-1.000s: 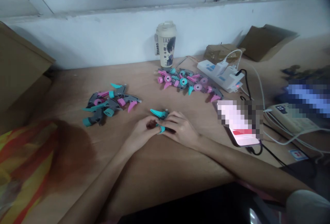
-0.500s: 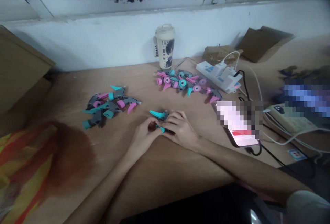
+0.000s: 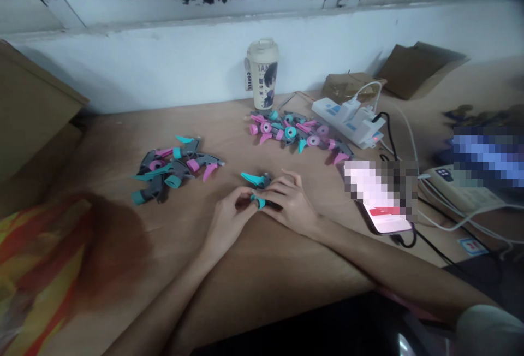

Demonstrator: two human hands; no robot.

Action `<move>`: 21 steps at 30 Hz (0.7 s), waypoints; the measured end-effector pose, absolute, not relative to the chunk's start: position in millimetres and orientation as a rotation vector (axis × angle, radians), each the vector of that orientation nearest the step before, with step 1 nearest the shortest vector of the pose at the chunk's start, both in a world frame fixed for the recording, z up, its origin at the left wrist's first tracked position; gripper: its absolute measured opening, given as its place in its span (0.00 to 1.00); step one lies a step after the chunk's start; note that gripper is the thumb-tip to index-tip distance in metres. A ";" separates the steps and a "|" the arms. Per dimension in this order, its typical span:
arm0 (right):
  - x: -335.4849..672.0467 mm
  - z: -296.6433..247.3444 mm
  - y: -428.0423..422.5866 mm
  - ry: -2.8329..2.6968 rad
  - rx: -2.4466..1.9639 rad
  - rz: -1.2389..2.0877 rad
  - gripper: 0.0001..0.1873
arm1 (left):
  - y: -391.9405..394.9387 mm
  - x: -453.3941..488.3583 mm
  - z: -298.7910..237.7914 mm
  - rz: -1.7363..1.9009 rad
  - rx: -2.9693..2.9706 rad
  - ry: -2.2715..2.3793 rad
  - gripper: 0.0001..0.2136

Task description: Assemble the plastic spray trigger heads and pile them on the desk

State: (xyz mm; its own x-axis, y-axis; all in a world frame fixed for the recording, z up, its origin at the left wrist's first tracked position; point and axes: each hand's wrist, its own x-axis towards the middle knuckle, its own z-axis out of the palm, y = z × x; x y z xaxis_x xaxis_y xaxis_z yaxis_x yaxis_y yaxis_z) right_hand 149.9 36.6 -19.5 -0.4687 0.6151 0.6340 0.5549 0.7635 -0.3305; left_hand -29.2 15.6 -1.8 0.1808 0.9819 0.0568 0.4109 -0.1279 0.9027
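Observation:
Between my hands is a grey trigger spray head with a turquoise trigger (image 3: 252,179) and a turquoise collar (image 3: 259,202). My left hand (image 3: 231,209) pinches the collar between thumb and forefinger. Curled over the grey body, my right hand (image 3: 290,201) hides most of it. To the left lies a loose pile of spray heads (image 3: 176,167), grey with pink or turquoise parts. A larger pile of similar spray heads (image 3: 290,131) lies farther back, to the right of centre.
A lidded coffee cup (image 3: 264,75) stands against the wall. Right of it are a power strip (image 3: 347,121) with chargers, cardboard boxes (image 3: 417,69), a phone (image 3: 379,197) and cables. A brown carton (image 3: 36,110) and a red-yellow bag (image 3: 41,274) occupy the left side.
The turquoise collar has turned slightly so its open end shows more, and the held spray head has shifted a little to the right. My right fingers have lifted slightly. Both piles are unchanged.

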 end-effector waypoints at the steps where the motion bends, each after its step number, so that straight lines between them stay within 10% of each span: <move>1: 150.6 -19.1 36.7 -2.168 -0.883 0.108 0.16 | 15.1 -28.9 -1.5 0.917 1.657 1.339 0.09; 21: 149.4 -18.2 31.2 -2.168 -0.811 0.085 0.16 | 20.5 -30.0 7.5 0.890 1.427 1.154 0.09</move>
